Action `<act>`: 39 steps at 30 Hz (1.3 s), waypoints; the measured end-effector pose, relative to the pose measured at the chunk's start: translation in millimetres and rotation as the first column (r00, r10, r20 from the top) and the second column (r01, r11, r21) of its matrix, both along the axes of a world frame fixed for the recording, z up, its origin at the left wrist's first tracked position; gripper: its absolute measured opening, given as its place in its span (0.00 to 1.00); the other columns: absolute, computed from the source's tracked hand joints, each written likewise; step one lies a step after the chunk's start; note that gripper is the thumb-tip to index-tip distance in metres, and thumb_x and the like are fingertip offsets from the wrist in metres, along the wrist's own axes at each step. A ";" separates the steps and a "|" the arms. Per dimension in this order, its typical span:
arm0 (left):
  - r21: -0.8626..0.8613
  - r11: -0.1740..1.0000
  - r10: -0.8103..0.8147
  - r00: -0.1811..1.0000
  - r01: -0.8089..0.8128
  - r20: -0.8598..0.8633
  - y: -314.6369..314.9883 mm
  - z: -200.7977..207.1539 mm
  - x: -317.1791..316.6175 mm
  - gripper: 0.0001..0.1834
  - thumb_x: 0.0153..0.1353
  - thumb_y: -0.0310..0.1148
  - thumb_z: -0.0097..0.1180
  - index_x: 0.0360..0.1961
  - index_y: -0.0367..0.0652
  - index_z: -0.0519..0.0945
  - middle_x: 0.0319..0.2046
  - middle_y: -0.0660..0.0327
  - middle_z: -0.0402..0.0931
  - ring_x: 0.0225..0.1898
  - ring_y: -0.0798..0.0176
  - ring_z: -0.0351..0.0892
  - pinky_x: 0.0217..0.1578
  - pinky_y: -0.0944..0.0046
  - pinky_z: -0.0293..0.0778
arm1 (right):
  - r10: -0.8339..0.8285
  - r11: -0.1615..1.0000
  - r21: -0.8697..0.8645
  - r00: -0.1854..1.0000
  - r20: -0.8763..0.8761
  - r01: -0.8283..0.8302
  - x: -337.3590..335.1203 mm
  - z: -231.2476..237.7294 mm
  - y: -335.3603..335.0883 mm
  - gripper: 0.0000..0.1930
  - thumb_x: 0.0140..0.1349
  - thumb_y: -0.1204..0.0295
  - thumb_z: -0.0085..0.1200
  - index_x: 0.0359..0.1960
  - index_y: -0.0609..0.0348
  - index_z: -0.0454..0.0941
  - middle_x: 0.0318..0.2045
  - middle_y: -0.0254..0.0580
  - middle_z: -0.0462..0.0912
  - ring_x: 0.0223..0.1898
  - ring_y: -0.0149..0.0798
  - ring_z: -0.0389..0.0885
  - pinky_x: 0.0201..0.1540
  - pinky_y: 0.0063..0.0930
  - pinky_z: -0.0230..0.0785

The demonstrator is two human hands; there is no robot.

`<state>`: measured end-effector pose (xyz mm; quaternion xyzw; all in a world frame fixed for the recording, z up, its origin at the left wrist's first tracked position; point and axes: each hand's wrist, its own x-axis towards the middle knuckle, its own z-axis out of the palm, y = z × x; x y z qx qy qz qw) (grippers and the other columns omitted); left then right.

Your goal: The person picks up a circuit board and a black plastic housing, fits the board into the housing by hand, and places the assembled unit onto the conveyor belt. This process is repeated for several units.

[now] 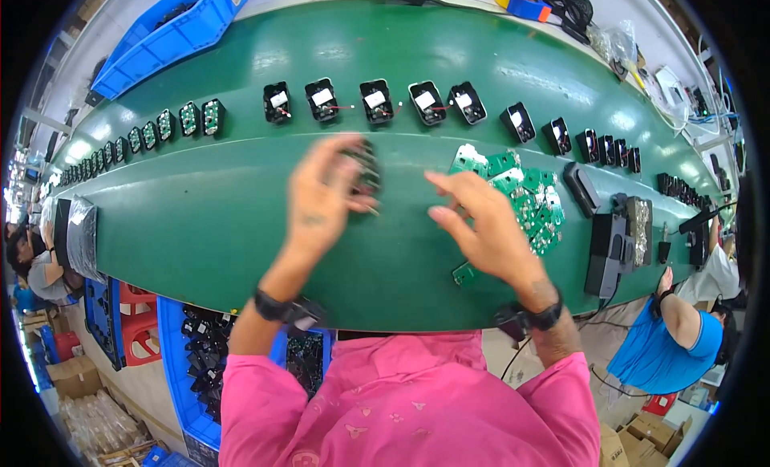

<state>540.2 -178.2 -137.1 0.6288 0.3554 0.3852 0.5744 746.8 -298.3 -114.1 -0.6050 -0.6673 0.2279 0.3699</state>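
Observation:
My left hand (317, 196) is closed around a small black plastic housing (369, 168), which it holds tilted over the green table. Motion and my fingers blur what sits inside it. My right hand (481, 222) hovers just left of a loose pile of green circuit boards (536, 209), thumb and forefinger apart with nothing between them. One more circuit board (465, 273) lies below that hand, near the table edge. Ahead of both hands stands a row of open black housings (375, 103), several with a white block inside and thin red wires trailing out.
Housings with green boards fitted (189, 119) line up at the far left. Behind them is a blue bin (164, 42). A black box-shaped device (607, 257) and a dark handheld case (581, 189) stand right of the pile. Another person in blue (670, 347) sits at the right.

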 end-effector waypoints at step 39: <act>0.599 0.699 0.476 0.371 0.390 -0.797 166.4 26.0 -109.5 0.55 0.43 0.27 0.71 0.73 0.54 0.55 0.73 0.57 0.55 0.58 0.44 0.75 0.56 0.50 0.75 | 0.033 0.997 0.077 0.893 -0.449 0.002 14.3 -28.2 4.0 0.06 0.58 0.78 0.63 0.37 0.64 0.86 0.22 0.34 0.82 0.24 0.23 0.75 0.25 0.18 0.63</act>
